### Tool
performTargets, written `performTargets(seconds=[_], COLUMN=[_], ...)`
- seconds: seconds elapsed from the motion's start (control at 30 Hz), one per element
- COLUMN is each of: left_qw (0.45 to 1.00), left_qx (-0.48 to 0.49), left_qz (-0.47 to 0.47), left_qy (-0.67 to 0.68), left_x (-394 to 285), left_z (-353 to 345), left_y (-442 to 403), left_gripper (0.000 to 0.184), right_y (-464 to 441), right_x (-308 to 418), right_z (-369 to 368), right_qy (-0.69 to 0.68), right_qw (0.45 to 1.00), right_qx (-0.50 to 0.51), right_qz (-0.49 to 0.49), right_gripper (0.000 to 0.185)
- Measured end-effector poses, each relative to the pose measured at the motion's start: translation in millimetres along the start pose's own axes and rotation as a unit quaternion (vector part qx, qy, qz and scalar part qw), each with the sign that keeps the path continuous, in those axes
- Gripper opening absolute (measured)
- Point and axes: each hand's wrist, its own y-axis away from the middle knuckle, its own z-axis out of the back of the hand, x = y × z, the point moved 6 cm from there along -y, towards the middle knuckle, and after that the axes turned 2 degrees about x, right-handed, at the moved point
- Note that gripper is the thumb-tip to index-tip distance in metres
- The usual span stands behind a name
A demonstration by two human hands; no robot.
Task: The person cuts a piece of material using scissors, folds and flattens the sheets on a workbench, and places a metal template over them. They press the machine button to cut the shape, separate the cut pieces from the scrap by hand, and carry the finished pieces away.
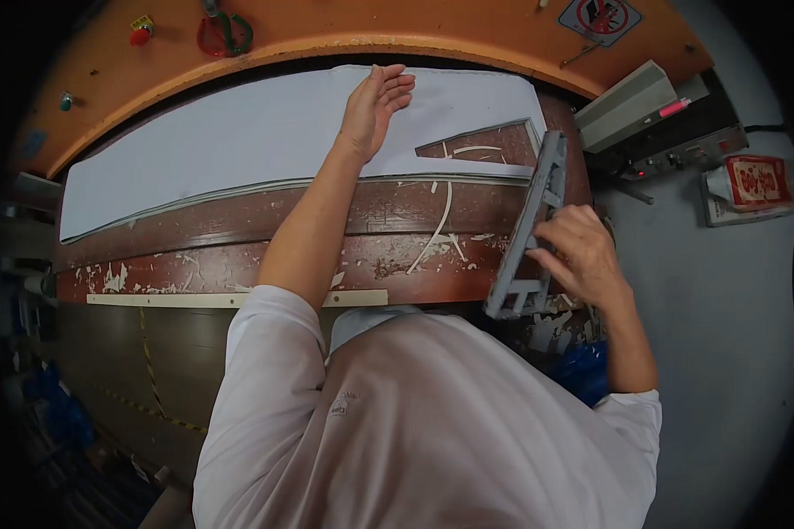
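Note:
A long white sheet stack lies across the dark red worktable, with a triangular cut-out near its right end. Over the sheet's upper middle is my left hand, its fingers extended and nothing in it. My right hand is closed on a long grey frame-like metal piece, which stands slanted over the sheet's right end and the table's front edge. The fingertips of that hand are partly hidden behind the piece.
Thin white offcut strips and scraps litter the table. A perforated pale strip runs along its front edge. Behind is an orange machine panel with a red button. To the right are a control box and a red-and-white packet.

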Motion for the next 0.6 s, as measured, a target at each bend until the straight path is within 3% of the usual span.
performTargets(seconds=[0.1, 0.23, 0.5, 0.6], left_qw=[1.000, 1.000, 0.997, 0.994], left_qx=[0.001, 0.005, -0.023, -0.031], left_qz=[0.000, -0.007, -0.051, -0.067], left_qy=[0.002, -0.002, -0.048, -0.082], left_x=[0.2, 1.1, -1.9, -3.3], left_z=[-0.4, 0.8, 1.3, 1.1], left_y=[-0.6, -0.4, 2.4, 4.4], left_gripper=[0.064, 0.063, 0.059, 0.065], right_y=[-31.3, -89.7, -160.9, -170.3], right_x=[-28.8, -85.0, -136.6, -137.5], right_z=[-4.3, -32.2, -85.5, -96.7], right_qy=[-0.004, -0.041, 0.032, 0.045], right_qw=[0.992, 0.951, 0.941, 0.942], right_qx=[-0.097, -0.147, -0.110, -0.090], right_qz=[-0.085, -0.270, -0.317, -0.321], right_gripper=[0.026, 0.031, 0.036, 0.036])
